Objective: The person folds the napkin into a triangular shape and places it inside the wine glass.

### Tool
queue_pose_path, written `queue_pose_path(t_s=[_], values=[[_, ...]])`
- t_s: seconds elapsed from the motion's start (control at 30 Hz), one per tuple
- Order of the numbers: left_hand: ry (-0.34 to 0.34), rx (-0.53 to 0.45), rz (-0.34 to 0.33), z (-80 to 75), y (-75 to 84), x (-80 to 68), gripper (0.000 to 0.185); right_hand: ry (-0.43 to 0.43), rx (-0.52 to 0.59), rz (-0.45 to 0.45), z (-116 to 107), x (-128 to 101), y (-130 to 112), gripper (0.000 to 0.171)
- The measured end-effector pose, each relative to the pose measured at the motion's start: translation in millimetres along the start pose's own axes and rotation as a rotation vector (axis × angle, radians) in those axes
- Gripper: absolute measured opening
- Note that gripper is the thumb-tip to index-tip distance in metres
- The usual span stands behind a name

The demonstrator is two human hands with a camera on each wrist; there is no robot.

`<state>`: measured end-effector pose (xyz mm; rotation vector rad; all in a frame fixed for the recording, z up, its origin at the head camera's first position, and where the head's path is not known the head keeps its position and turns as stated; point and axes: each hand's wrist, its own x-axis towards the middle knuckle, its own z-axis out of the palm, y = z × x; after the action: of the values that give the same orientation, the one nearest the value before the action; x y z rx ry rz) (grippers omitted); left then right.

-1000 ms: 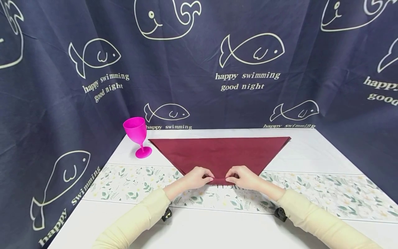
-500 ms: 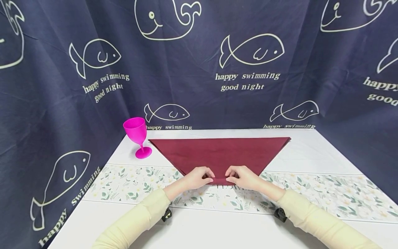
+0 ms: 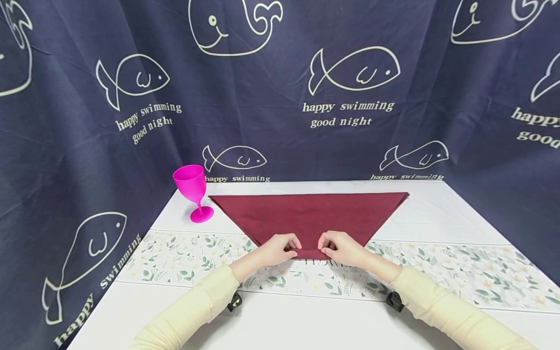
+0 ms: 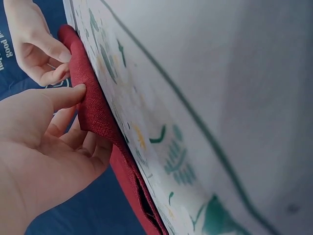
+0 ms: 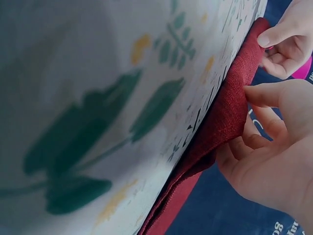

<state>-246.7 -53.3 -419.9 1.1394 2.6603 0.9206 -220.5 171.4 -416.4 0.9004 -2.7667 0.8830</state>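
A dark red cloth napkin (image 3: pixel 306 214) lies folded on the table, its long straight edge at the back and its narrowed end toward me. That near end is turned over into a small roll (image 3: pixel 309 253). My left hand (image 3: pixel 276 249) pinches the left part of the roll between thumb and fingers, and my right hand (image 3: pixel 343 247) pinches the right part. In the left wrist view the thumb (image 4: pixel 73 96) presses the roll's outer side while the fingertips go behind it. The right wrist view has the right thumb (image 5: pixel 259 94) on the rolled cloth (image 5: pixel 230 112) likewise.
A bright pink goblet (image 3: pixel 190 183) stands upright at the back left, close to the napkin's left corner. The white table (image 3: pixel 280 321) carries a printed floral band (image 3: pixel 188 255) across it. A dark blue curtain (image 3: pixel 280 112) with fish drawings hangs behind and at both sides.
The rolled strip along the napkin's near end shows a little more plainly between the hands. My right fingertips have shifted very slightly; the left hand and goblet stay put.
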Motion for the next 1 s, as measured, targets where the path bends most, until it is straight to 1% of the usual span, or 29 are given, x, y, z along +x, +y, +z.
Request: queue_pose_path(t_s=[0.13, 0.37, 0.6, 0.77, 1.0], values=[[-0.002, 0.004, -0.002, -0.4, 0.3, -0.1, 0.009, 0.003, -0.005, -0.009, -0.2, 0.0, 0.8, 0.008], [0.026, 0.080, 0.020, -1.2, -1.0, 0.5, 0.009, 0.024, -0.020, -0.002, -1.1, 0.1, 1.8, 0.008], [0.040, 0.117, -0.006, -1.5, -2.0, -0.3, 0.012, 0.035, -0.024, 0.005, -0.6, 0.4, 5.1, 0.015], [0.036, 0.133, -0.025, -2.2, -2.8, -0.9, 0.015, 0.028, -0.030, 0.012, -0.3, 0.8, 6.5, 0.016], [0.026, 0.152, 0.003, -2.3, -5.7, 1.0, 0.017, 0.020, -0.053, -0.012, -1.2, 0.5, 6.5, 0.013]])
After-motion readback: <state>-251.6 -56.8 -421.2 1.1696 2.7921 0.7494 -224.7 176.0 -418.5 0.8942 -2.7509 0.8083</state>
